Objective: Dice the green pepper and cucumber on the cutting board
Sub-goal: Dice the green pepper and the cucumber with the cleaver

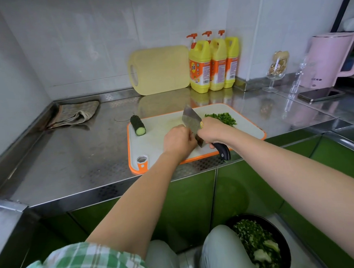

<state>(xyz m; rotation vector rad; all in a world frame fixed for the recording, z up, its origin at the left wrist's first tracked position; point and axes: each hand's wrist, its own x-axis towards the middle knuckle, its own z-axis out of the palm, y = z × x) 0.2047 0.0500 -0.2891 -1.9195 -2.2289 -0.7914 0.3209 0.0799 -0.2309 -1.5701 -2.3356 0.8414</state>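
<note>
Now R hand grips cleaver; L hand curled, hold unclear; cucumber at board left edge.

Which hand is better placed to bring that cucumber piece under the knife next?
Left, probably. The left hand lies nearer the cucumber piece at the left end of the board, while the right hand holds the knife. Whether the left hand holds anything is hidden.

On steel counter: cutting board, folded cloth, three yellow bottles, phone, pink kettle.
</note>
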